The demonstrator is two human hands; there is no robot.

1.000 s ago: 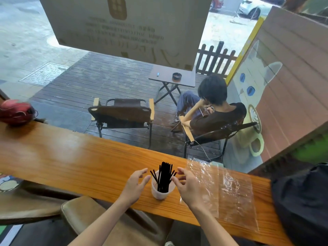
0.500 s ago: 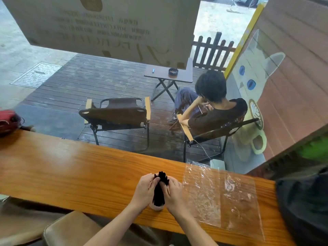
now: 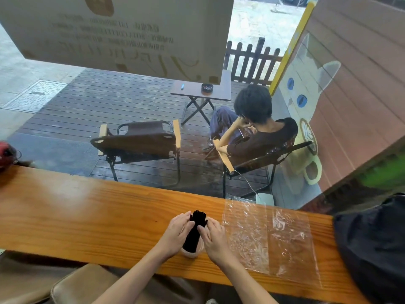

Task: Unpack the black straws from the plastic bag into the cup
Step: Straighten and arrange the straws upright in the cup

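Both hands are pressing flat against the bundle of black straws (image 3: 195,231), the left hand (image 3: 177,233) on one side and the right hand (image 3: 213,236) on the other, fingers laid along the bundle and squeezing it together rather than pinching any one straw. Just below the palms, the straws are standing with their lower ends in the small pale cup (image 3: 191,252), which is sitting near the front edge of the wooden counter (image 3: 92,218). To do this well, the hands should be keeping the pressure even and the bundle upright, so the cup is not tipping. Just beside the right hand, the plastic bag (image 3: 270,235) is lying flat and looks empty, so the unpacking seems nearly complete.
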